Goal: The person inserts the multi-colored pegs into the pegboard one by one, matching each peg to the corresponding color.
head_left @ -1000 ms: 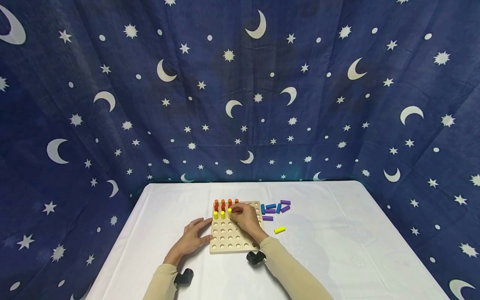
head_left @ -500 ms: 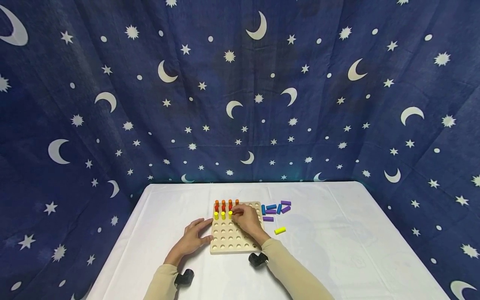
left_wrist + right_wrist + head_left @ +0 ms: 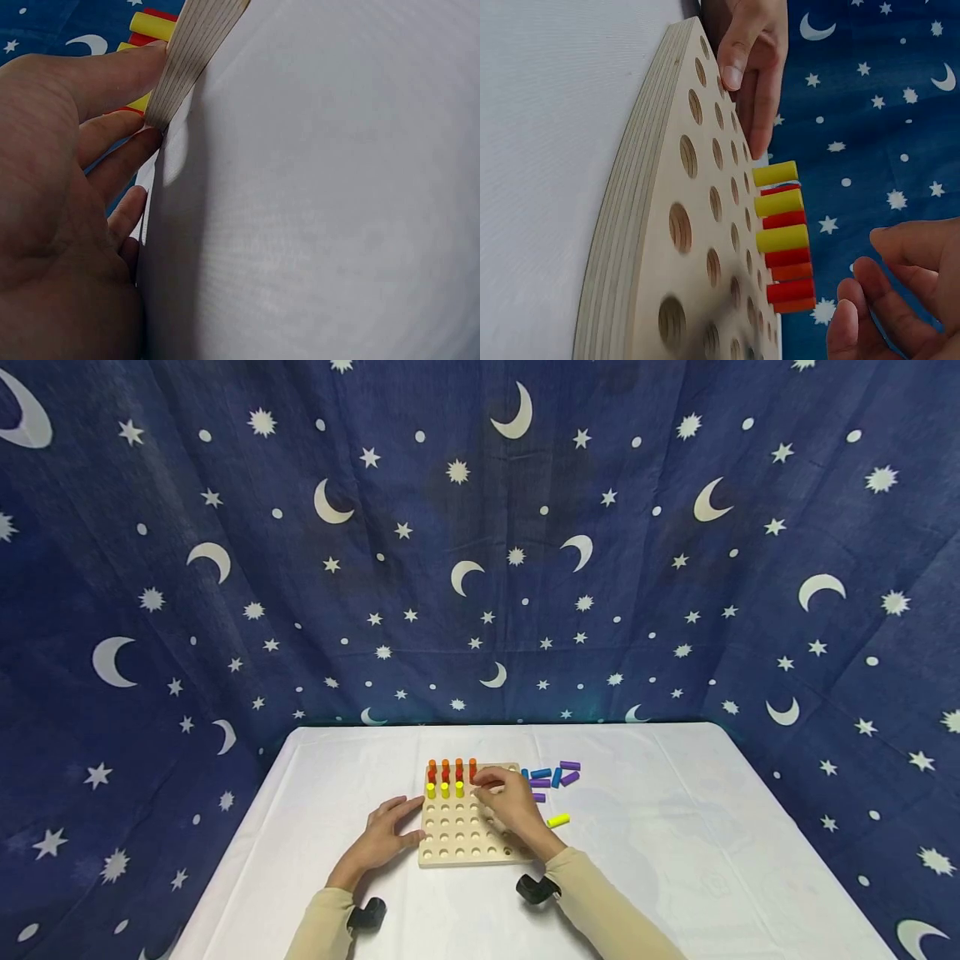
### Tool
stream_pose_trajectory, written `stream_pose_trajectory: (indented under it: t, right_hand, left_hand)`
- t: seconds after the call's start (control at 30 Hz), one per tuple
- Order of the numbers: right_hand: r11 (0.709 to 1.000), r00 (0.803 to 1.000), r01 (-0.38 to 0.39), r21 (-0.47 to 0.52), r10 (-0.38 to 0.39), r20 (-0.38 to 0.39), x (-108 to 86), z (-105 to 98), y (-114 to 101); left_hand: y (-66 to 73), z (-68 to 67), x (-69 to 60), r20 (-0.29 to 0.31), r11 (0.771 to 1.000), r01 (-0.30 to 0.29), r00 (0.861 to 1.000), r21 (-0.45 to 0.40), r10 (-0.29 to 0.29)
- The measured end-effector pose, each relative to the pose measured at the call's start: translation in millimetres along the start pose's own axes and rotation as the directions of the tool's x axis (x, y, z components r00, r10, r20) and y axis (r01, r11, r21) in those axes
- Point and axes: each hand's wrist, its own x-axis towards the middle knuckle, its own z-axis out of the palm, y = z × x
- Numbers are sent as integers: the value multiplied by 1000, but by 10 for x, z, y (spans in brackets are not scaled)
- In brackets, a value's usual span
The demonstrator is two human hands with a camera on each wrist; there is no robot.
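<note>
Head view: left hand (image 3: pixel 384 837), fingers spread, touches the left edge of the board (image 3: pixel 467 845); right hand (image 3: pixel 517 806), fingers loosely bent, empty, hovers over it beside three upright yellow pegs (image 3: pixel 446 791)

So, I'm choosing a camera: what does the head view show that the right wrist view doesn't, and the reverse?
Only head: the loose blue pegs, purple pegs and yellow peg, and the sleeves.
Only right wrist: edge layers of the board.
Both: left hand, right hand, board with red pegs, orange pegs and yellow pegs, table, curtain.
</note>
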Motion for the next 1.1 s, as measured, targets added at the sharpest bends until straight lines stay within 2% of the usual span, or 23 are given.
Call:
stream_pose_trajectory:
  t: [0.23, 0.53, 0.87, 1.1]
  right_hand:
    - [998, 999, 23, -57, -25, -25, -120, -196, 23]
    - [997, 998, 23, -78, -28, -58, -285, -450, 180]
    - [989, 995, -57, -136, 46, -84, -416, -717, 376]
    - [988, 993, -75, -134, 61, -104, -516, -867, 550]
  left_hand:
    - [-14, -9, -10, -4, 1000, -3, 1000, 15, 3]
    - [-9, 3, -13, 4, 1000, -7, 1000, 10, 7]
    - [-11, -5, -8, 4, 1000, -16, 1000, 12, 16]
    - [-17, -13, -7, 6, 1000, -25, 1000, 8, 25]
